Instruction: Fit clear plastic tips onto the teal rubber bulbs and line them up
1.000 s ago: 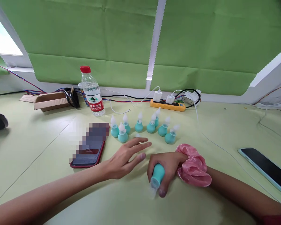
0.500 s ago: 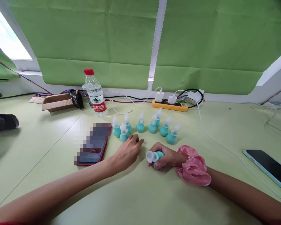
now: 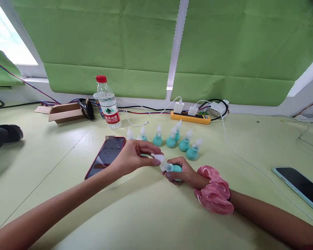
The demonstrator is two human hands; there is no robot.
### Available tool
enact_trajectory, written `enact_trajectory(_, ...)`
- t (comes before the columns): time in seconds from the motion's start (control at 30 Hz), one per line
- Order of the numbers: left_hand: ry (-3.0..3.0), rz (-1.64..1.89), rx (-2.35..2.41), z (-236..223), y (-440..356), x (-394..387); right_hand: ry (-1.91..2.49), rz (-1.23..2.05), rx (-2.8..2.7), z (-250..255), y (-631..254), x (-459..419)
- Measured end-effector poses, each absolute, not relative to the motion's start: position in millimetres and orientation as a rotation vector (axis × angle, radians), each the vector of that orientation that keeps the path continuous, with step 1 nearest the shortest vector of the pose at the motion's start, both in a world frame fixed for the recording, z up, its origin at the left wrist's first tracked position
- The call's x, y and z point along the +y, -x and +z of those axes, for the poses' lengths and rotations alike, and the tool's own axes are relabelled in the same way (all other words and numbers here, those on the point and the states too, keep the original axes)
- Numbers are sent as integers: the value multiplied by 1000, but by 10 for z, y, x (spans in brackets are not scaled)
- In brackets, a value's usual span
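Observation:
My right hand point(image 3: 181, 170) is wrapped round a teal squeeze bulb point(image 3: 176, 170), which lies on its side with its clear collar facing left. Between the thumb and fingers of my left hand point(image 3: 135, 154) is a translucent white nozzle tip point(image 3: 158, 158), right at the bulb's collar; whether they touch, I cannot tell. Behind my hands stand several upright teal bulbs with white tips, among them a bulb point(image 3: 158, 139) in the middle and a bulb point(image 3: 192, 152) at the right. My left hand partly hides the leftmost ones.
A red-cased phone point(image 3: 104, 156) lies under my left forearm's far side. Behind are a water bottle point(image 3: 109, 107), a cardboard box point(image 3: 67, 114) and a yellow power strip point(image 3: 190, 117) with chargers. A second phone point(image 3: 299, 184) and a white cable point(image 3: 246, 161) are at the right.
My left hand has lifted off the table and turned, bringing the nozzle tip to the bulb's collar. My right hand stays nearly in place with the bulb.

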State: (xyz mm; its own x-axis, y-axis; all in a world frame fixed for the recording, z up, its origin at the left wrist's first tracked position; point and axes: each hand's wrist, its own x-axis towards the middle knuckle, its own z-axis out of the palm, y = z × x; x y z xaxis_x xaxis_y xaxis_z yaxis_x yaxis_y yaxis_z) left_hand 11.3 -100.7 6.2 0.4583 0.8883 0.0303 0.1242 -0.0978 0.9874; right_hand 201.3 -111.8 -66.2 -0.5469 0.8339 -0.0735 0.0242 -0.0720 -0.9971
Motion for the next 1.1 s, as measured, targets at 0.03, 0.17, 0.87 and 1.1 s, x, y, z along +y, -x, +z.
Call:
enact_trajectory(0.03, -1550, 781, 919, 50, -110, -1000, 946, 1681, -1588, -654, -2010, -1121)
enact_trajectory(0.17, -1634, 683, 929, -5, -88, -965, 963, 1667, -1623, -635, -2005, -1131)
enact_trajectory(0.87, -1591, 745, 987, -76, -125, -946, 1008, 1627, -1612, -626, -1988, -1124)
enact_trajectory(1.1, -1438, 679, 841, -127, -130, -916, 987, 1641, -1604, -636, -1987, -1113)
